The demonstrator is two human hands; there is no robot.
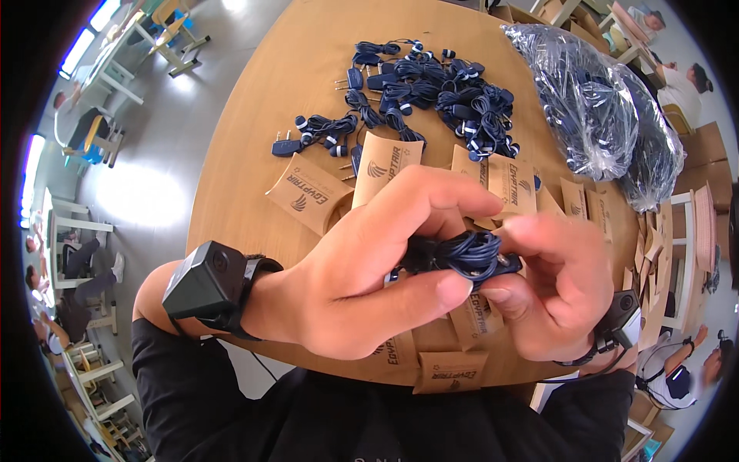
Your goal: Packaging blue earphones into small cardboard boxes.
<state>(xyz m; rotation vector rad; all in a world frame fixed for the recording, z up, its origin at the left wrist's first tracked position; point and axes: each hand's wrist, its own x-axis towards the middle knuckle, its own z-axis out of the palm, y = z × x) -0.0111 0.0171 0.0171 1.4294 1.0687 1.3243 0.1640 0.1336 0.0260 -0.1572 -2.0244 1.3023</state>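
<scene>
Between my two hands, above the near part of the table, is a coiled bundle of dark blue earphones (471, 256). My left hand (385, 266) curls around the bundle from the left, its thumb along the near side. With bent fingers and thumb, my right hand (550, 281) pinches the bundle's right end. Kraft paper pillow boxes (308, 192) with dark print lie beneath and beyond my hands, one of them (450, 372) at the near table edge. Farther off lies a heap of bundled dark blue earphones (416, 83), with plugs and white-ringed earbuds showing.
Clear plastic bags (589, 108) of dark blue items lie at the table's far right. More flat brown boxes (647, 250) are piled along the right edge of the wooden table (246, 146). Other people sit at tables on both sides, and cardboard cartons (704, 158) stand at right.
</scene>
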